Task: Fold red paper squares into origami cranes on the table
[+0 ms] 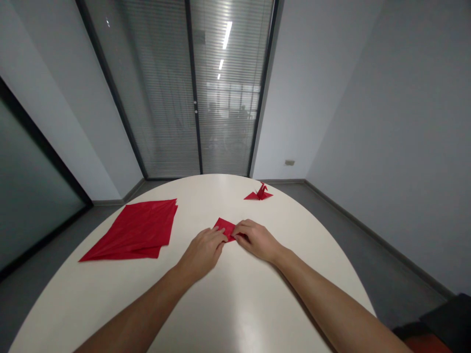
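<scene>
Grip by the left hand [206,247] is kept loose: its fingers are stretched out and laid over the left part of a small folded red paper [224,224], which is pressed from above rather than clasped. By the right hand [259,240] a tighter grip is formed, with the fingers curled and the tips brought down at the right edge of the same paper; whether the edge is pinched there or only pressed cannot be told, since the contact is partly covered by the fingers. The folded paper is placed flat on the white table [235,304], between the two hands, with one corner pointed away from the person and left uncovered.

To the left, well apart from the hands, larger red sheets [140,230] are laid on the table near its edge, overlapped so that their corners are slightly offset at the right side. Beyond the right hand, near the far edge of the table, a red paper crane [261,193] is set with its wings spread to either side.

Behind the table, a glass partition [162,108] is framed in black and lined with blinds, and light strips are seen through or reflected in its right panel. To its right, a small plate [289,163] is mounted low on the pale wall [312,88]. At the lower right corner, a dark object [445,318] is partly cut off.
</scene>
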The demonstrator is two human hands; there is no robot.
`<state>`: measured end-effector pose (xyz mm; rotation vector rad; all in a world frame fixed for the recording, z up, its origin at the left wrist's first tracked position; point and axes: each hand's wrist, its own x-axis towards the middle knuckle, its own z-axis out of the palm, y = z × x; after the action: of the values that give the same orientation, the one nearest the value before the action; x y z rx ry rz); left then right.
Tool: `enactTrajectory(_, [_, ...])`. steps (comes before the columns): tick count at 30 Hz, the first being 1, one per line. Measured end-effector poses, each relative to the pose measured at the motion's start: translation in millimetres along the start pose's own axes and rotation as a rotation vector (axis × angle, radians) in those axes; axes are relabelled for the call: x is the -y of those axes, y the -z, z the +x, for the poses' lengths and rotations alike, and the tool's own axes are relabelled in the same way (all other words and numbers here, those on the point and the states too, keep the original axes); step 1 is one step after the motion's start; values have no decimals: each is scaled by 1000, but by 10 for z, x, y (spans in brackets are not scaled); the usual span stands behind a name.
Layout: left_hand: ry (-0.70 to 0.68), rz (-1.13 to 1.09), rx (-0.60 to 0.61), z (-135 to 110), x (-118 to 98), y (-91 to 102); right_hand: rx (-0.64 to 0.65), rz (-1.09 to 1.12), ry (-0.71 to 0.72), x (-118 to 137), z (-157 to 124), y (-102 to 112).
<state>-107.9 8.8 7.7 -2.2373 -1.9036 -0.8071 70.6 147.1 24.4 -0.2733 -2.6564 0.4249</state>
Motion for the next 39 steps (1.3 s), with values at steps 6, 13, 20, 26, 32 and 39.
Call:
enactTrajectory(6, [91,-1,-13,1,-52,60,-16,-6,14,51,18,28])
enactTrajectory(13, [174,45,-27,9,-80,109,-58,-20,76,119,39,62])
enactTrajectory(20, [196,65,-45,22,-89,106,-122,-32,87,130,32,52])
enactTrajectory(26, [203,41,-89,12,-78,96,-183,-18,89,114,30,23])
enactTrajectory(32, [249,48,-146,6,-50,79,-278,77,76,137,31,34])
enactTrajectory(39, [368,-113,-262,37,20,44,-446,363,-151,185,30,-58])
